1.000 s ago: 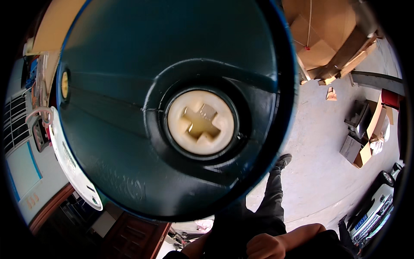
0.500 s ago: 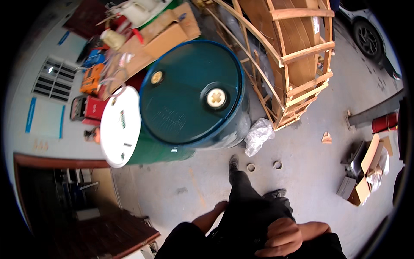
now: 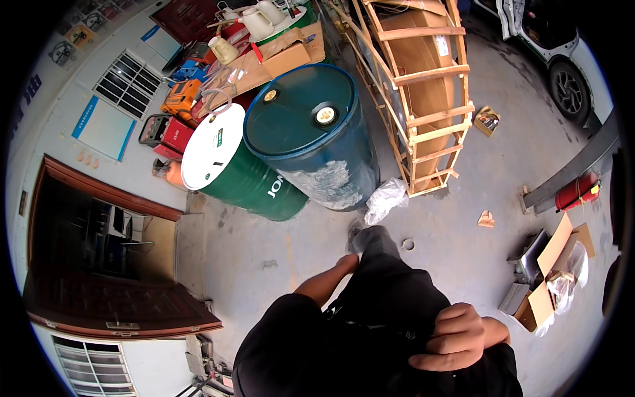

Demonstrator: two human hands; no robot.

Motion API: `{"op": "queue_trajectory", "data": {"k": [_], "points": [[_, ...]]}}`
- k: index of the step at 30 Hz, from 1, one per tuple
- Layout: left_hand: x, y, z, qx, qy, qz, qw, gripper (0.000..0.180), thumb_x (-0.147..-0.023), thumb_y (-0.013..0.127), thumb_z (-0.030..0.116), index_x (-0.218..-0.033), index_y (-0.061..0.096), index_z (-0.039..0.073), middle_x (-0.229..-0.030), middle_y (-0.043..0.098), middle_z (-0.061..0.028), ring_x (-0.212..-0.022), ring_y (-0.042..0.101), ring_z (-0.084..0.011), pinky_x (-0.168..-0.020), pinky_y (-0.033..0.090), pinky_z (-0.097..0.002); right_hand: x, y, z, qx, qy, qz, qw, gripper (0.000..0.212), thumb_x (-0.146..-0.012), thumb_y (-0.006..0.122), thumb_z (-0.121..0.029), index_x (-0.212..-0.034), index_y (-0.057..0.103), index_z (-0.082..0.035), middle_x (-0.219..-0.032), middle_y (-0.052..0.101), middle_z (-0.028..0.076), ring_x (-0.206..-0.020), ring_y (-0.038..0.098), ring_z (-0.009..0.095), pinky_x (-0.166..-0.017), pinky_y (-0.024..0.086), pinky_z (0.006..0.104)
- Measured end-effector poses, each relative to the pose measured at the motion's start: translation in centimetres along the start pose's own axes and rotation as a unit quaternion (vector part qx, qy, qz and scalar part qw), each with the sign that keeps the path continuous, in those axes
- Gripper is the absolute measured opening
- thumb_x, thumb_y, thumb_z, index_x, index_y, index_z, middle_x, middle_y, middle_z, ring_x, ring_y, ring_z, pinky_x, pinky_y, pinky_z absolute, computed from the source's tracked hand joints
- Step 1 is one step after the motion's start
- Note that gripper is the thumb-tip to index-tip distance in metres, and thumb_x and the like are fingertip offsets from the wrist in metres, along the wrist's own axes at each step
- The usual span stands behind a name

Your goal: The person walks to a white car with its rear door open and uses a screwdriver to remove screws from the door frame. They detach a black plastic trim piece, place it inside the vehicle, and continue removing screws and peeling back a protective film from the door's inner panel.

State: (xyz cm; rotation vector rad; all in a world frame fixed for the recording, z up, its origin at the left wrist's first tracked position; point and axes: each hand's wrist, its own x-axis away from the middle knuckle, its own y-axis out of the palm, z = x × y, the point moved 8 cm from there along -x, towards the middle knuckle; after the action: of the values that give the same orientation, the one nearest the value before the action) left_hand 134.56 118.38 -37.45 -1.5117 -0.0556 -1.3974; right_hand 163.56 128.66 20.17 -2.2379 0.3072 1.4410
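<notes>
My left hand (image 3: 347, 263) is beside my dark trouser leg, below the blue drum (image 3: 311, 126). Its fingers are mostly hidden, and I cannot see anything in it. Close against my black clothing, my right hand (image 3: 455, 337) has its fingers curled in. Whatever it may hold is out of sight. On the floor just ahead of my leg lies a small metal-looking ring (image 3: 408, 245). Crumpled clear plastic (image 3: 387, 200) rests at the foot of the blue drum.
A green drum with a white lid (image 3: 215, 149) leans left of the blue one. Behind stands a wooden crate frame (image 3: 433, 120) around cardboard. An opened carton (image 3: 542, 291), a fire-extinguisher-like red cylinder (image 3: 577, 190) and a car wheel (image 3: 569, 91) are right; an open brown door (image 3: 119, 308) is left.
My view has shifted, showing more wall and drum sides. My right hand sits higher in the picture and stays curled; my left has moved up along my leg. Only one of two floor rings shows.
</notes>
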Motion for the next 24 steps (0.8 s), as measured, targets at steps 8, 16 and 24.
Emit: {"op": "queue_trajectory", "data": {"k": [8,16,24], "points": [[0.1,-1.6,8.1,-0.036,0.069,0.03,0.997,0.03,-0.074,0.063,0.026,-0.095,0.066,0.005,-0.105,0.063,-0.0182,-0.1,0.06,-0.0346,-0.082,0.049,-0.0452,2.2,-1.5,-5.3,0.06,0.007,-0.011,0.998,0.018,-0.071,0.058,-0.001,-0.085,0.069,-0.005,-0.059,0.047,-0.001,-0.041,0.037,0.007,-0.041,0.026,0.0203],[-0.6,0.3,11.3,-0.046,0.08,-0.029,0.995,0.029,-0.075,0.059,0.026,-0.093,0.067,0.005,-0.103,0.063,-0.0199,-0.098,0.061,-0.035,-0.081,0.048,-0.0439,3.3,-3.5,-5.1,0.063,0.012,0.004,0.998,0.018,-0.071,0.058,-0.001,-0.085,0.069,-0.004,-0.059,0.046,-0.001,-0.041,0.037,0.007,-0.041,0.025,0.0202],[-3.4,3.5,13.2,-0.127,0.113,-0.103,0.98,0.027,-0.077,0.057,0.024,-0.091,0.068,0.004,-0.101,0.063,-0.0205,-0.097,0.061,-0.0363,-0.08,0.049,-0.0441,5.0,-8.5,-2.2,0.08,0.056,0.046,0.994,0.022,-0.064,0.059,0.001,-0.082,0.071,-0.003,-0.055,0.042,-0.002,-0.04,0.031,0.006,-0.04,0.021,0.0202]]}}
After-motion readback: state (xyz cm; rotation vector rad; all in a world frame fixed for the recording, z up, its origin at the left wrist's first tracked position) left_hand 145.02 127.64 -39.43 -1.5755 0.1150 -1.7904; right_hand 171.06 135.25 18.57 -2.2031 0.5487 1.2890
